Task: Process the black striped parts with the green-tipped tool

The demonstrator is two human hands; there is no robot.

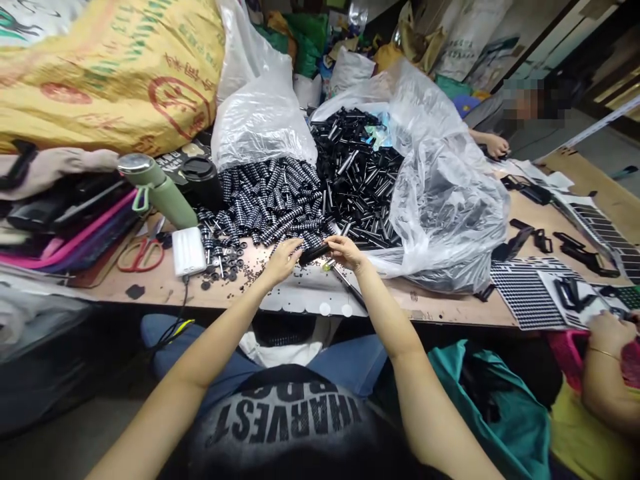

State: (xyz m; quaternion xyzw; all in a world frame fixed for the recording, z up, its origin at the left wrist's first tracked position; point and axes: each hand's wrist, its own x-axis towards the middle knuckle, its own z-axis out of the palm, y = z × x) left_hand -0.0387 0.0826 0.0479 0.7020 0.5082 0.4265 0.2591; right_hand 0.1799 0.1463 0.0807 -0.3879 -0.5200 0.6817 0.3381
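A short black plastic tube (314, 253) is held level between my hands, just above the table's front part. My right hand (346, 251) pinches its right end between thumb and fingers. My left hand (285, 261) is closed at its left end; its fingertips are partly hidden. Behind my left hand lies a heap of black-and-white ribbed spring-like parts (275, 197). Behind my right hand, a heap of glossy black tubes and pieces (357, 183) spills from a clear plastic bag (445, 220). Under my right wrist lies a dark tool with a yellowish tip (349, 285).
Left are a green bottle (163, 193), a black-lidded cup (201, 179), a white box (189, 251) with a cable, and red scissors (141, 255). Small black bits dot the table (400, 293). A co-worker's hand (613, 333) is at right, another person's hand (495, 145) farther back.
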